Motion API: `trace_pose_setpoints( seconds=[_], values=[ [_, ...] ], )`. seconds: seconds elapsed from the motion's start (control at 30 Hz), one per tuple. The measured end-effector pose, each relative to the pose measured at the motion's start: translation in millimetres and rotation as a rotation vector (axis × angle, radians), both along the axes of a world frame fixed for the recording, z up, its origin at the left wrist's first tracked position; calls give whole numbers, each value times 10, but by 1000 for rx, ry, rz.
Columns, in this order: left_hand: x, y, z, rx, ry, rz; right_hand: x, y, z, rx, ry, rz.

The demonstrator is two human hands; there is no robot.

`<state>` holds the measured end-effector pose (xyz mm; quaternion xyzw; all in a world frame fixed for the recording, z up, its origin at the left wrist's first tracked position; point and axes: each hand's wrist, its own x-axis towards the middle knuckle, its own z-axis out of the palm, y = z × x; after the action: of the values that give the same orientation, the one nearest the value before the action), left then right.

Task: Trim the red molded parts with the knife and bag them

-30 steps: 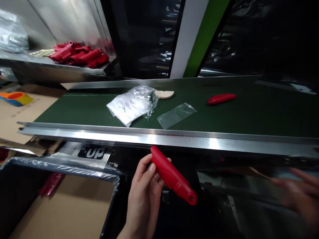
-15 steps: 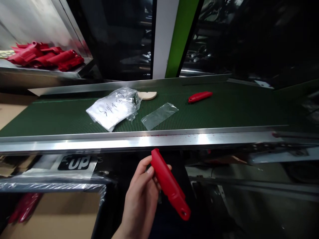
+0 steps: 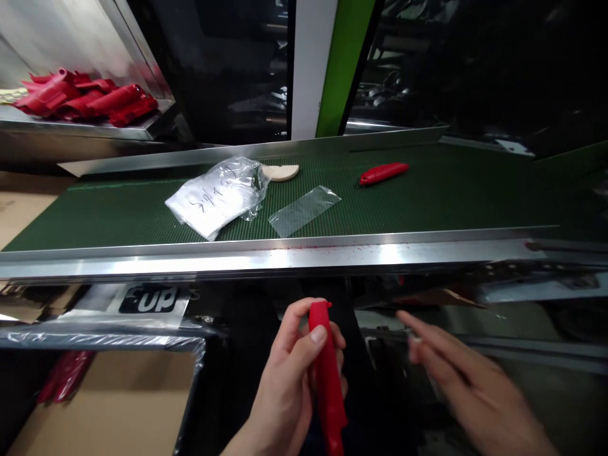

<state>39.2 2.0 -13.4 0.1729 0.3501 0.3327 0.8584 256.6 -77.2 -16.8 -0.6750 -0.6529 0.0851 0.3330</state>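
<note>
Green conveyor belt (image 3: 427, 202) between steel rails, dark machinery behind. On belt: one red handle (image 3: 384, 173), flat clear sleeve (image 3: 304, 211), filled plastic bag (image 3: 216, 196). Below near rail: left hand (image 3: 289, 386) clasped round second red handle (image 3: 327, 373), unbagged; right hand (image 3: 468, 386) just beside, fingers spread, holding nothing. Lined carton (image 3: 99, 392) lower left of belt, few red handles (image 3: 64, 377) inside, mostly unfilled. More heaped on shelf (image 3: 85, 101) beyond.

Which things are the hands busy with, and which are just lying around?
Busy with:
- red handle, gripped by the left hand
- right hand, open beside it

Lying around:
- red handle on the belt
- clear sleeve
- bag bundle
- wooden piece
- red pile on the shelf
</note>
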Motion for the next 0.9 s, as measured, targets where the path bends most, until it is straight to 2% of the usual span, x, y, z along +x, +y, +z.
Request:
trace_pose_setpoints(
  seconds=[0.07,0.17,0.27,0.43,0.9],
  values=[
    [-3,-27,44,20,18,-4,-255,169,22,-29,46,153],
    [-28,-62,93,59,47,1,-476,348,90,96,62,288],
    [-56,-90,109,72,43,22,-509,424,168,212,-74,352],
    [-86,-116,98,71,19,35,-494,483,222,244,-179,450],
    [-146,-127,67,116,8,36,-512,522,252,257,-197,454]
  ],
)
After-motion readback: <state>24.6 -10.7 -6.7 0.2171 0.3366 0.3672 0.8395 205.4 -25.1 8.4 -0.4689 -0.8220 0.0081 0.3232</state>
